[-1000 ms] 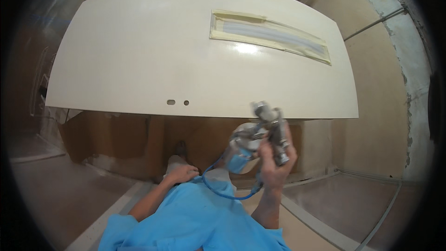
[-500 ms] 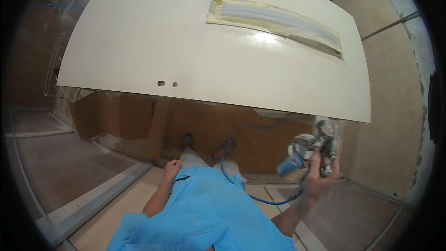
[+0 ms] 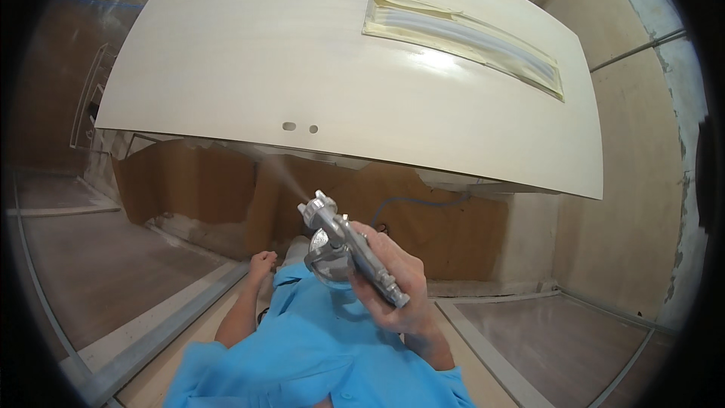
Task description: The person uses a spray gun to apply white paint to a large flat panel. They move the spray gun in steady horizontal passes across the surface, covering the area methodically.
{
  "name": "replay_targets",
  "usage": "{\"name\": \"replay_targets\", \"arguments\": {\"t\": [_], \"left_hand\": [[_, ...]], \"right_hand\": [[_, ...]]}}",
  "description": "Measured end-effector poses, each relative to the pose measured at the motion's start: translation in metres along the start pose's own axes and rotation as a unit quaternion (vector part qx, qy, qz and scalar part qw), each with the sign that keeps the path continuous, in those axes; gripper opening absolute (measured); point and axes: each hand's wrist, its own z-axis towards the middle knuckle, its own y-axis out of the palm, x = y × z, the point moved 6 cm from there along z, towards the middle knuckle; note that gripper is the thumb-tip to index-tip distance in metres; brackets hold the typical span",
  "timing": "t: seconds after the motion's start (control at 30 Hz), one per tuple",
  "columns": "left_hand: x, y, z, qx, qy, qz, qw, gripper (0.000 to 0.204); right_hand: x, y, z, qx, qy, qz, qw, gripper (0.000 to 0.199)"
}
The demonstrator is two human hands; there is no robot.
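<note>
My right hand point(image 3: 402, 279) is wrapped round a metal spray gun point(image 3: 337, 238), held in front of my body. Its nozzle points up and to the left, and a pale mist point(image 3: 285, 174) comes out toward the near edge of a white door panel point(image 3: 226, 60). The panel lies flat across the view. Two small holes sit near its front edge, and a long opening edged with masking tape point(image 3: 375, 26) lies at the far right. My left hand point(image 3: 263, 262) hangs low beside my shirt, its fingers curled with nothing visible in them.
Below the panel hang brown cardboard sheets point(image 3: 181, 189). A blue hose point(image 3: 423, 200) runs beneath the panel. A metal rail point(image 3: 174, 329) crosses at lower left, and a beige wall point(image 3: 615, 166) stands at right. A white wire rack point(image 3: 89, 98) is at far left.
My right hand has swung the spray gun left from the panel's right corner to the middle, and the gun has turned leftward. Mist now shows at its nozzle. My left hand has shifted slightly left.
</note>
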Motion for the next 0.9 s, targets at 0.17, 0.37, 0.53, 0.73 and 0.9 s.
{"name": "replay_targets", "arguments": {"t": [0.17,0.37,0.53,0.73,0.9], "left_hand": [[-0.009,-0.02,0.005,0.007,-0.029,-0.023,0.999,0.034],[0.009,0.036,-0.012,-0.018,-0.011,-0.07,0.997,0.035],[0.031,0.071,-0.024,0.03,0.076,0.105,0.991,0.036],[0.024,0.04,-0.014,0.005,0.016,0.024,1.0,0.038],[0.026,0.016,-0.015,0.019,0.021,0.009,1.0,0.038]], "right_hand": [[0.011,-0.025,0.005,0.147,-0.033,-0.071,0.986,0.049],[0.027,-0.116,-0.034,0.322,0.042,-0.23,0.917,0.051],[0.014,-0.165,-0.076,0.364,0.109,-0.319,0.868,0.052],[0.018,-0.103,-0.077,0.262,0.137,-0.174,0.939,0.053],[0.016,-0.012,-0.026,0.097,0.111,-0.049,0.988,0.048]]}}
